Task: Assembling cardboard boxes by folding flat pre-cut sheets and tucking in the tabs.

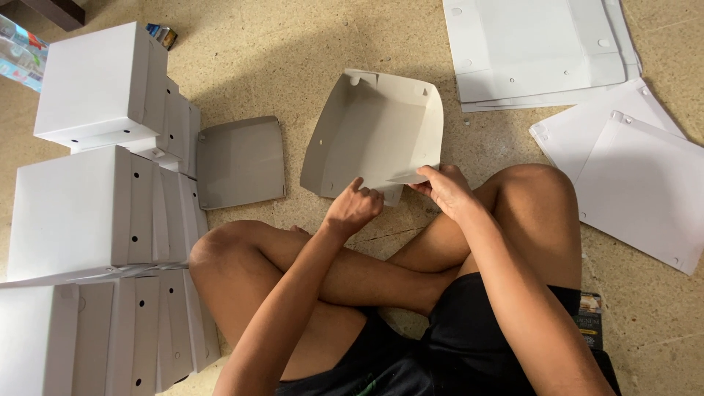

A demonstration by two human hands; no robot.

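White card, half shaped: the half-folded box (378, 132) sits on the speckled floor (293, 44) just beyond your crossed legs, three walls raised and the near edge not yet closed. Your left hand (354, 207) pinches that near wall, fingers together on the card; your right hand (444, 186) clamps the corner flap beside it, thumb over fingers. Left of the box, stacks of finished boxes (88, 213) stand in rows, with a separate grey lid piece (240, 161) lying between them and the box. Right of and beyond it, flat unfolded blanks (631, 169) wait, so by the look of it a good share is done and several remain.
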